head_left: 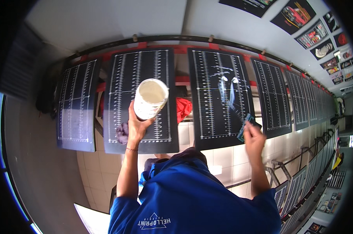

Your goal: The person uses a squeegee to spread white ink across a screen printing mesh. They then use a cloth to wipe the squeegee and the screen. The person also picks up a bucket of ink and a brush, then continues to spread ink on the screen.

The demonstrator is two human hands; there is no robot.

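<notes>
My left hand (137, 125) is wrapped around a white plastic tub (148, 107). The tub is tilted, its open mouth upward, and pale stuff shows inside. It is held over a black board (144, 141) printed with white rows of marks. My right hand (254, 139) pinches a flat dark-teal piece (241, 135), whose exact kind I cannot make out. That hand is over the lower right corner of another black board (207, 113). White smears and two thick white blobs (228, 79) lie on this board. A crumpled purple cloth (122, 133) rests beside my left hand.
Similar boards (76, 105) stand in a row on a red-and-black metal rack (180, 48), curving far to the right. Red cloth (184, 109) shows between two boards. Another rack (280, 171) with boards is behind me at right. Pictures (293, 17) hang on the wall.
</notes>
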